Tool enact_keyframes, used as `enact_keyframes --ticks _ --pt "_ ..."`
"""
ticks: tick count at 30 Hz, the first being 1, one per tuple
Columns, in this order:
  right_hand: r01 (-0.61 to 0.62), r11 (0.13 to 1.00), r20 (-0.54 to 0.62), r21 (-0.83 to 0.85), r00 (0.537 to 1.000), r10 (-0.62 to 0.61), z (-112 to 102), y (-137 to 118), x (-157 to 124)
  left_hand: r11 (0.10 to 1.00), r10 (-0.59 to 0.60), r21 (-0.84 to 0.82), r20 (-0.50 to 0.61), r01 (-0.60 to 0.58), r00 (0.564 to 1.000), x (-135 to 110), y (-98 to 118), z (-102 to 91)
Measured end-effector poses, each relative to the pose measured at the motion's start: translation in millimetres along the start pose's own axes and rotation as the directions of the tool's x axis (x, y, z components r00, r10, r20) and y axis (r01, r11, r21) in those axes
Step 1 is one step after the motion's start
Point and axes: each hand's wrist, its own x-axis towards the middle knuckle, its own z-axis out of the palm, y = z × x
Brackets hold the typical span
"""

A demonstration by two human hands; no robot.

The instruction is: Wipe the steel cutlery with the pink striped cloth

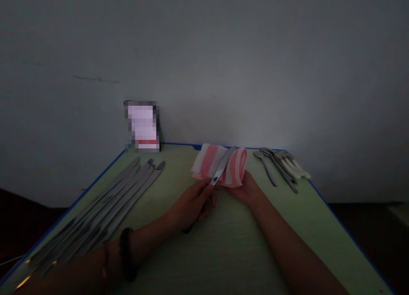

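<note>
My left hand point(193, 203) is closed around the handle of a table knife point(223, 165), its fingers curled and its thumb along the top. The silver blade points up and away, lying against a folded pink-and-white striped cloth point(207, 158). A dark end shows below my left hand, probably the handle's tip. My right hand point(247, 190) grips the cloth from below and from the right, near the blade. Most of the right fingers are hidden behind the cloth.
Several long silver knives point(128, 201) lie side by side along the table's left. Several spoons and other cutlery point(281, 167), some white-handled, lie at the back right. A blurred phone-like screen point(143, 124) leans on the wall point(223, 65). The pale green table point(236, 252) has blue edges.
</note>
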Motion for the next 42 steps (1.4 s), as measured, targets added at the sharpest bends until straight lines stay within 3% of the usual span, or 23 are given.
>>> enact_keyframes --ticks 3,9,14,20,26,30,35,38,42 --pt "-0.024 0.998 -0.003 0.050 1.000 0.024 -3.4 2.2 4.2 0.999 -0.028 0.032 -0.008 0.029 1.000 -0.9 3.2 0.8" --pt "0.121 0.983 -0.160 0.140 0.982 -0.098 -12.2 0.4 16.6 0.981 -0.013 0.193 0.072 -0.001 0.997 -8.2 7.7 3.6" --pt "0.276 0.933 -0.322 0.232 0.926 -0.194 -17.9 -8.7 19.9 0.906 -0.009 0.418 0.169 -0.063 0.986 -14.3 15.6 3.0" --pt "0.336 0.912 -0.338 0.234 0.908 -0.248 -9.2 -11.9 9.3 0.938 0.022 0.342 0.100 -0.055 0.995 -12.4 13.3 3.0" --pt "0.314 0.925 -0.269 0.216 0.929 -0.253 -6.3 -12.2 4.6 0.978 -0.063 0.205 0.087 0.044 0.994 -11.2 9.2 4.8" --pt "0.229 0.956 -0.163 0.184 0.966 -0.200 -3.9 -14.3 5.2 0.924 -0.028 0.383 0.106 -0.015 0.994 -13.0 13.1 4.7" --pt "0.150 0.965 -0.283 0.215 0.955 -0.086 -2.8 -10.0 11.6 0.859 0.097 0.495 0.095 -0.131 0.991 -15.5 17.1 5.5" --pt "0.130 0.980 -0.310 0.151 0.948 -0.078 -7.3 -2.8 15.2 0.905 0.069 0.419 0.028 -0.074 0.997 -15.5 16.2 7.5" --pt "-0.006 0.994 -0.261 0.107 0.965 0.033 -7.7 -0.5 13.2 0.978 -0.014 0.207 -0.007 0.015 1.000 -14.1 12.9 9.6"
